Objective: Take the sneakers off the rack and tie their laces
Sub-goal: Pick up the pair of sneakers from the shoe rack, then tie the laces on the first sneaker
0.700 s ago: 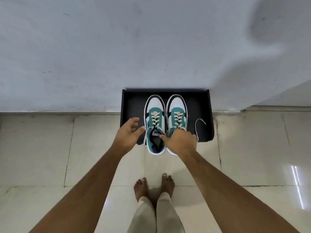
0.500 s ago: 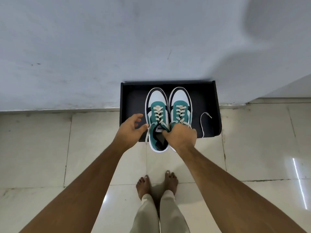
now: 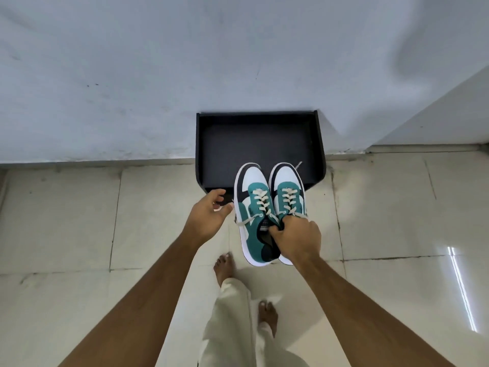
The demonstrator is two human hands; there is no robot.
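The rack [image 3: 258, 144] sits on the floor [image 3: 79, 221] against the wall [image 3: 158, 62]; the sneakers [image 3: 270, 207] hang side by side before it (toes over its front edge), the left hand [image 3: 209, 215] just left.

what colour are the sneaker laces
The laces are cream, off-white; the head view shows them clearly.

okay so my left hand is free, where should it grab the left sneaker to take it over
Probably the heel collar of the left sneaker, coming from its outer left side. The right hand pinches both sneakers at the tongues, so that rim is open and nearest the left hand.
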